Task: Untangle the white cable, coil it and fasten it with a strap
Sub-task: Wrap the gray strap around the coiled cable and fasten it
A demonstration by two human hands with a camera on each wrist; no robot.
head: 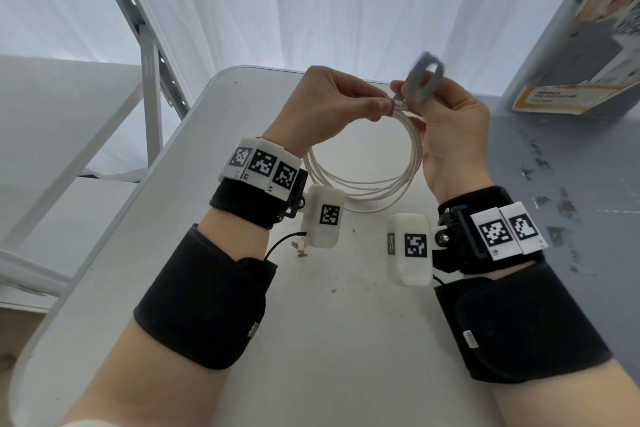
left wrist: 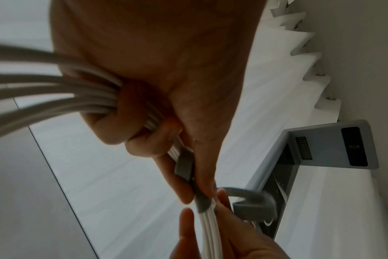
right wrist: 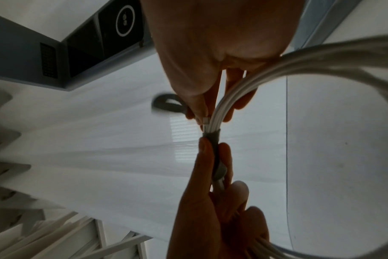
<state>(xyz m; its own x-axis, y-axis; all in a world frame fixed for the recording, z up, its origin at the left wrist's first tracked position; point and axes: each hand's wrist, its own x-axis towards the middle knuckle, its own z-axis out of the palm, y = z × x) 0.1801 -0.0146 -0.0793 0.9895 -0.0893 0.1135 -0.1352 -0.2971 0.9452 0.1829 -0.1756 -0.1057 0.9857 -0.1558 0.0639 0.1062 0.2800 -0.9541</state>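
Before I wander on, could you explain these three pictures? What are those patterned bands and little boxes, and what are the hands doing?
No robot here: these are a person's two bare hands. The wide picture comes from a head-worn camera; the other two come from small white box cameras at the wrists, beside black-and-white patterned wristbands, probably tracking markers. The left hand pinches a coiled white cable above a white table with brown crumbs. The right hand holds a grey strap, already wrapped round the coil, by its loose loop.
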